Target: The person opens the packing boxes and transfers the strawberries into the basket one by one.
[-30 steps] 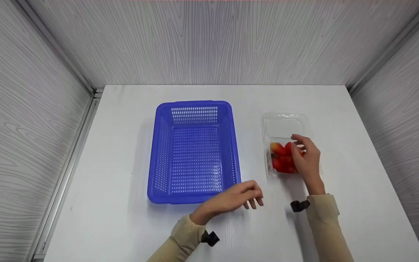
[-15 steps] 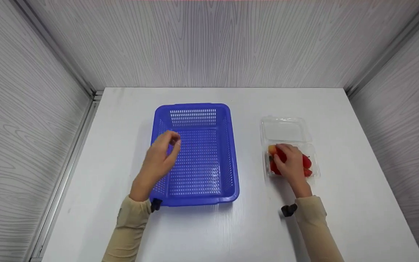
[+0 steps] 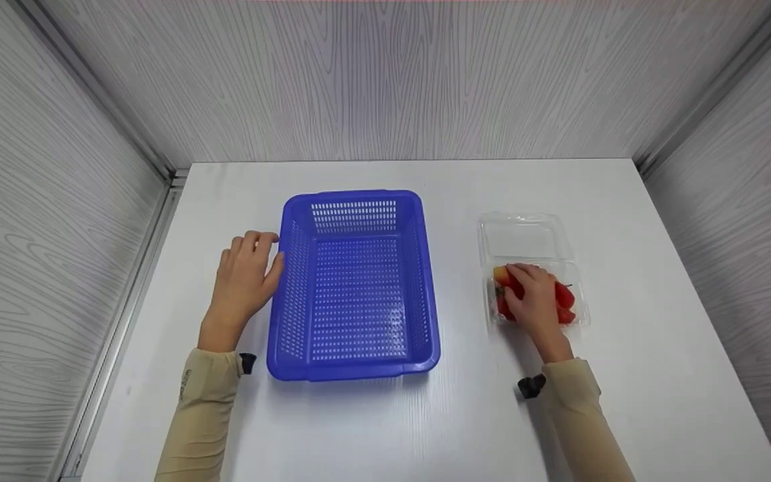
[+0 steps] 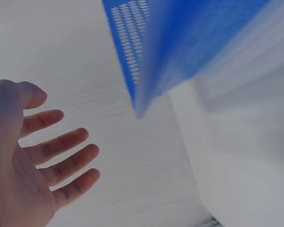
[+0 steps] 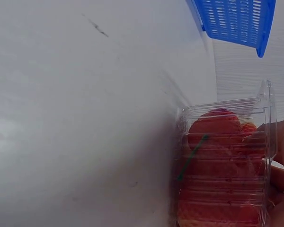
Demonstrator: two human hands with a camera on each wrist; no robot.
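Observation:
My left hand (image 3: 241, 288) is just left of the blue plastic basket (image 3: 278, 321), its fingertips close to the basket's left rim. In the left wrist view its fingers (image 4: 66, 161) are spread and hold nothing. A clear plastic clamshell box (image 3: 579, 321) stands right of the basket with its lid (image 3: 523, 239) folded back. Several red fruits (image 3: 564, 294) with yellow patches and thin stems lie in it. My right hand (image 3: 538, 301) reaches into the box, thumb and fingers curled round a red fruit mostly hidden beneath it. The right wrist view shows the fruits (image 5: 217, 165) through the box wall.
The white tabletop (image 3: 385, 428) carries the basket and the box. Wood-grained panels (image 3: 385, 80) enclose it at the back and both sides. A metal rail (image 3: 124, 314) runs along the left edge.
My left hand has swung from the basket's front right corner, across the basket, to its left side. My right hand has lowered onto the fruits in the box and stayed there.

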